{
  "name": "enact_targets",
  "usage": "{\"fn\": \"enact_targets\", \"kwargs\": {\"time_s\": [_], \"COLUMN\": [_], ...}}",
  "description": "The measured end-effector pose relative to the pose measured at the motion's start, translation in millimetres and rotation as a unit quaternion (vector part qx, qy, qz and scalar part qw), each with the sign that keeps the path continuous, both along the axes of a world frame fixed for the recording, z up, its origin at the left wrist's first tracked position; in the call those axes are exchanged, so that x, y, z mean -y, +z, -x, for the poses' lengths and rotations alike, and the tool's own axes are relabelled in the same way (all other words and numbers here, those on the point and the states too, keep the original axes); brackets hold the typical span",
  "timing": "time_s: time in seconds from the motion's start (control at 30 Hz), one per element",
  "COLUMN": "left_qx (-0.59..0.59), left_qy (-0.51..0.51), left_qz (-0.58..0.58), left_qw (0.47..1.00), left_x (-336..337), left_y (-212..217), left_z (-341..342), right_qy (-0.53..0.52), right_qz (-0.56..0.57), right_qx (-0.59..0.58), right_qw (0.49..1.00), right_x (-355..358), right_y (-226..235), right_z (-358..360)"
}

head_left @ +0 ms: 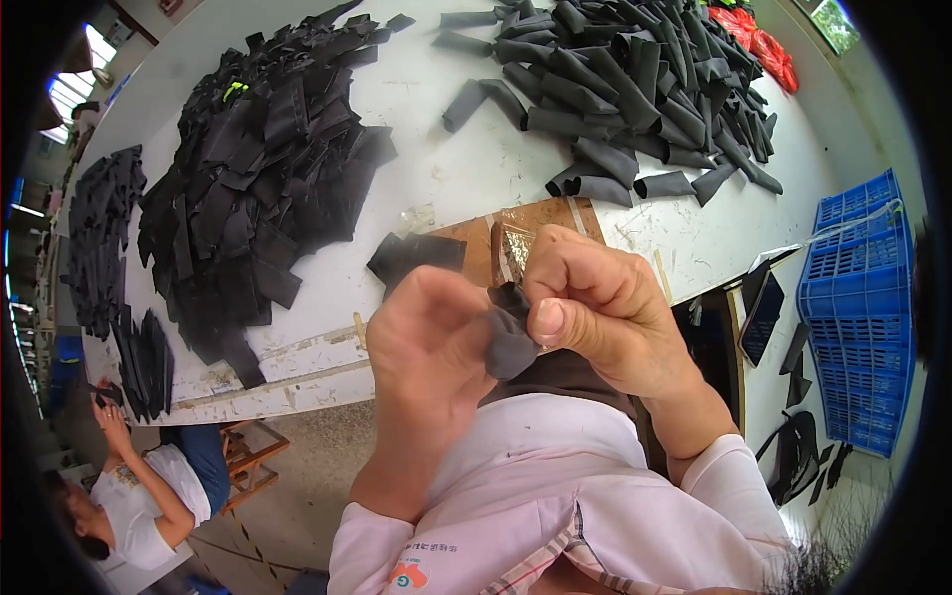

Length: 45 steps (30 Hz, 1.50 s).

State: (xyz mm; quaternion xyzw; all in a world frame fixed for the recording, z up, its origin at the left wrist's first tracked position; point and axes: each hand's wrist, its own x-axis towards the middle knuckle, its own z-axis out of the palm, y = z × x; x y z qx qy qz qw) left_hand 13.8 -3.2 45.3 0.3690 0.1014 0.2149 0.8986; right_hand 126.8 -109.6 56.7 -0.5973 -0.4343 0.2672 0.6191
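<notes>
One big white worktop (pixel 416 149) fills the middle. A huge heap of flat black pieces (pixel 258 188) lies on the worktop's left part, and a heap of black tubes (pixel 615 84) on its far right part. Blue baskets (pixel 858 307) stand off the worktop's right side. A brown board (pixel 565 215) sits at the worktop's near edge, with loose black cloth (pixel 416 253) partly over it; that might get in the way. Just above the worktop's near edge, the right hand (pixel 600 297) has thumb and finger pinched on a small dark piece (pixel 511 347). The left hand (pixel 421 347) is blurry beside it, fingertips hidden, so I cannot tell its grip. The step looks like turning or folding that soft piece; going on seems to need a firm pinch and gentle pushing.
</notes>
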Motion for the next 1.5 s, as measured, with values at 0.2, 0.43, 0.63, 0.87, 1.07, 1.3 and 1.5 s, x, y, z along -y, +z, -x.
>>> {"fn": "enact_targets", "kwargs": {"time_s": [0.2,0.43,0.63,0.87,1.07,1.3,1.5], "left_qx": [0.229,-0.066,-0.04,-0.12,0.061,0.027,0.042], "left_qy": [-0.2,-0.072,-0.072,0.16,0.178,0.131,0.138], "left_qz": [0.251,0.457,0.17,-0.438,-0.324,-0.165,-0.336], "left_qw": [0.919,0.884,0.982,0.877,0.927,0.977,0.931], "left_x": [-22.1,-33.0,-23.0,-20.7,-20.0,-14.6,-20.3], "left_y": [16.7,-55.0,-37.8,-31.4,-24.2,-45.1,-14.7], "left_z": [-18.5,-35.5,-23.5,-26.3,-29.4,-28.8,-41.7], "right_qy": [0.063,0.07,0.095,0.035,-0.082,-0.043,-0.031], "right_qz": [-0.034,0.068,0.055,0.081,-0.013,0.05,-0.015], "right_qx": [-0.116,-0.416,-0.322,-0.204,0.262,0.411,0.37], "right_qw": [0.991,0.904,0.94,0.975,0.962,0.909,0.928], "right_x": [-25.7,-23.8,-32.8,-32.0,-25.8,-22.7,-24.5], "right_y": [32.5,-63.9,-66.6,-61.7,-14.0,-33.2,-35.5], "right_z": [-13.2,-32.0,-42.3,-35.2,-28.6,-29.8,-32.1]}}
